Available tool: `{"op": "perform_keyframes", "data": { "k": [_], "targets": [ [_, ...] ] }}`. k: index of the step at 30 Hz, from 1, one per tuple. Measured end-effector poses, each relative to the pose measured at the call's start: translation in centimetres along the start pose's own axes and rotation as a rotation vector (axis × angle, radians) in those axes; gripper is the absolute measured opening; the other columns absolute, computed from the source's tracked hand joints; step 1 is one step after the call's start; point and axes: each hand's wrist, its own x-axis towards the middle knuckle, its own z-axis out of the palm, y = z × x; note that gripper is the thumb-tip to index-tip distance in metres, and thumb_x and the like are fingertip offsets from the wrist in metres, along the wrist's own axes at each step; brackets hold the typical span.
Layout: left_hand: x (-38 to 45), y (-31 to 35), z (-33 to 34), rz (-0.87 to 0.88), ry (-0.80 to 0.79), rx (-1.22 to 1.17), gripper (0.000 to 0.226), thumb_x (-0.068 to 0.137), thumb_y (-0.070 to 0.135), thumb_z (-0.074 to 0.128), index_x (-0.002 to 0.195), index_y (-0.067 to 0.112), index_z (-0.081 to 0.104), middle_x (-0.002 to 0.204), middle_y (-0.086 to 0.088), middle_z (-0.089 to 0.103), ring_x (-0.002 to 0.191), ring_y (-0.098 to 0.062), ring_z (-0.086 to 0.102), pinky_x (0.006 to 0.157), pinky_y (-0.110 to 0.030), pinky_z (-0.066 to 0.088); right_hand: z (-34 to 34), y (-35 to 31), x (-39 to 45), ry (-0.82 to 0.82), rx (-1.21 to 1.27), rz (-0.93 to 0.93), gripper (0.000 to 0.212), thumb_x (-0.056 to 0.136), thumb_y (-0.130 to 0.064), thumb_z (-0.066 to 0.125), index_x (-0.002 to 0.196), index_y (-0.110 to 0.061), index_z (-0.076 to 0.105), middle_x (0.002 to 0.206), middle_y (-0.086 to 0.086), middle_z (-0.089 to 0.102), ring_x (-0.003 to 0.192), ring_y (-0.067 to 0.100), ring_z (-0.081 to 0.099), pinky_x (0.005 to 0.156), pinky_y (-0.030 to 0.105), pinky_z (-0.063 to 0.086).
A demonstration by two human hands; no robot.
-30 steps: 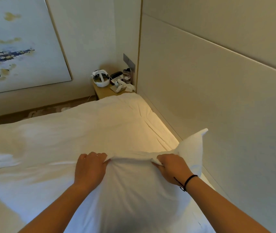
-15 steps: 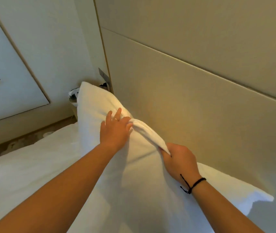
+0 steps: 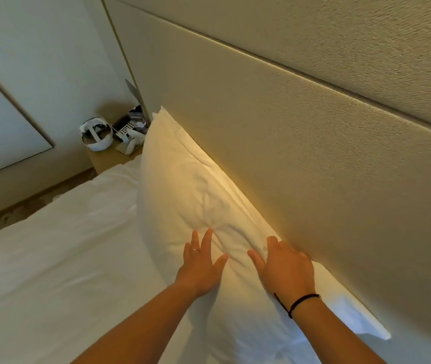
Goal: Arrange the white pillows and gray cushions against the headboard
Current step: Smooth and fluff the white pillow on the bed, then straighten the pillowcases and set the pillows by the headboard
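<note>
A white pillow (image 3: pixel 182 185) stands on its long edge on the bed, leaning against the beige padded headboard (image 3: pixel 301 158). My left hand (image 3: pixel 202 264) lies flat on the pillow's front face with its fingers spread. My right hand (image 3: pixel 283 269), with a black band at the wrist, rests open on the pillow's upper edge next to the headboard. Neither hand grips the fabric. No gray cushion is in view.
The white duvet (image 3: pixel 51 258) covers the bed to the left. A wooden nightstand (image 3: pixel 106 158) stands past the pillow's far end with a white headset (image 3: pixel 96 136), a phone (image 3: pixel 126 128) and small items. A framed picture (image 3: pixel 1 122) hangs on the left wall.
Both hands pinched the pillow's top edge and swung it up against the headboard. They have let go and now lie flat on it. The pillow stands along the headboard.
</note>
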Motion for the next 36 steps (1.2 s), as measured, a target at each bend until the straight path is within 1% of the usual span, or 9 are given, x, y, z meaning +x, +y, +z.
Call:
{"op": "perform_keyframes", "data": {
  "k": [4, 7, 10, 14, 17, 20, 25, 32, 36],
  "targets": [
    [-1.1, -0.7, -0.8, 0.007, -0.027, -0.04, 0.079, 0.091, 0.068, 0.039, 0.152, 0.043, -0.005, 0.165, 0.003, -0.01, 0.151, -0.028, -0.005, 0.116, -0.053, 0.02, -0.1, -0.1, -0.2, -0.003, -0.059, -0.018, 0.049, 0.095, -0.066, 0.024, 0.097, -0.024, 0.049, 0.08, -0.005, 0.059, 0.066, 0.017, 0.057, 0.063, 0.032, 0.045],
    [-2.6, -2.0, -1.4, 0.002, -0.036, -0.079, 0.079, 0.093, 0.061, 0.045, 0.155, 0.037, 0.004, 0.166, 0.001, -0.001, 0.151, -0.026, -0.001, 0.118, -0.049, 0.018, -0.4, -0.8, -1.0, 0.098, -0.015, -0.044, 0.037, 0.094, -0.055, 0.047, 0.108, -0.021, 0.051, 0.086, -0.001, 0.057, 0.071, 0.02, 0.053, 0.063, 0.032, 0.044],
    [-5.5, -3.9, -2.3, 0.011, 0.003, -0.156, 0.072, 0.095, 0.053, 0.051, 0.155, 0.03, 0.019, 0.162, 0.003, 0.021, 0.149, -0.023, 0.016, 0.119, -0.042, 0.022, -0.9, -2.9, -2.4, 0.154, 0.068, -0.134, 0.05, 0.088, -0.047, 0.061, 0.126, -0.016, 0.053, 0.103, 0.005, 0.059, 0.09, 0.025, 0.057, 0.077, 0.037, 0.048],
    [-12.0, -8.8, -3.8, -0.081, 0.114, -0.268, 0.05, 0.094, 0.05, 0.054, 0.14, 0.031, 0.048, 0.142, 0.007, 0.053, 0.128, -0.015, 0.05, 0.107, -0.032, 0.041, -1.3, -9.4, -6.0, 0.137, 0.138, -0.315, 0.057, 0.084, -0.043, 0.068, 0.132, -0.016, 0.054, 0.13, 0.014, 0.057, 0.115, 0.032, 0.056, 0.096, 0.043, 0.047],
    [-18.7, -13.8, -4.9, -0.189, 0.203, -0.32, 0.031, 0.094, 0.049, 0.053, 0.119, 0.033, 0.063, 0.119, 0.012, 0.066, 0.104, -0.005, 0.06, 0.094, -0.03, 0.05, -0.8, -15.2, -10.0, -0.051, 0.174, -0.467, 0.053, 0.091, -0.049, 0.054, 0.137, -0.023, 0.047, 0.139, 0.004, 0.048, 0.119, 0.023, 0.053, 0.1, 0.035, 0.042],
    [-26.6, -19.5, -5.7, -0.306, 0.306, -0.375, 0.021, 0.093, 0.047, 0.051, 0.101, 0.035, 0.066, 0.104, 0.013, 0.068, 0.093, -0.005, 0.062, 0.088, -0.03, 0.052, 0.2, -20.9, -15.2, -0.193, 0.244, -0.619, 0.044, 0.095, -0.049, 0.049, 0.133, -0.027, 0.046, 0.136, -0.003, 0.045, 0.112, 0.018, 0.055, 0.095, 0.03, 0.043],
    [-41.9, -29.7, -4.9, -0.454, 0.491, -0.5, 0.02, 0.095, 0.041, 0.053, 0.098, 0.028, 0.069, 0.103, 0.011, 0.067, 0.091, -0.005, 0.061, 0.08, -0.022, 0.046, 1.7, -29.9, -26.3, -0.364, 0.229, -0.826, 0.039, 0.097, -0.047, 0.045, 0.131, -0.028, 0.046, 0.134, -0.006, 0.045, 0.104, 0.014, 0.057, 0.091, 0.029, 0.044],
    [-63.6, -40.2, 0.2, -0.723, 0.788, -0.633, 0.026, 0.095, 0.033, 0.056, 0.071, 0.023, 0.054, 0.061, 0.012, 0.048, 0.058, -0.003, 0.047, 0.06, -0.019, 0.04, 2.7, -41.5, -42.9, -0.449, 0.153, -1.1, 0.037, 0.098, -0.042, 0.046, 0.132, -0.026, 0.047, 0.131, -0.005, 0.053, 0.116, 0.016, 0.052, 0.098, 0.032, 0.041],
    [-72.1, -43.8, 3.0, -0.847, 0.86, -0.696, 0.028, 0.095, 0.034, 0.056, 0.074, 0.014, 0.056, 0.072, -0.003, 0.06, 0.06, -0.014, 0.049, 0.058, -0.02, 0.04, 4.0, -46.0, -51.2, -0.543, 0.152, -1.177, 0.036, 0.098, -0.04, 0.048, 0.131, -0.023, 0.049, 0.132, -0.004, 0.053, 0.117, 0.017, 0.053, 0.098, 0.034, 0.043]
  ]
}}
